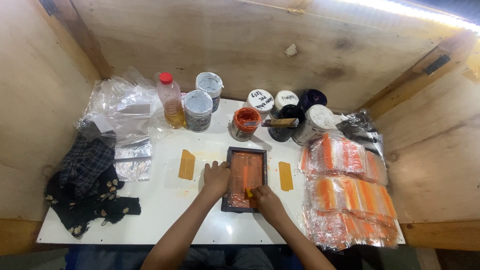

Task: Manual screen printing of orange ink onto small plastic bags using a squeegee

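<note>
A white table (pixel 165 220) carries everything. At its right edge lie stacked clear bags with orange prints (pixel 350 200); at its left, a dark cloth (pixel 87 185). In the middle sits a dark frame (pixel 245 179) smeared with orange. The left hand (pixel 216 178) presses flat on the frame's left edge, its grip holding nothing. The right hand (pixel 266 199) pinches a small yellow scraper (pixel 248 192) on the frame's lower part.

The right hand (pixel 267 200) hides most of a small, perhaps yellow, scraper (pixel 248 192).
</note>
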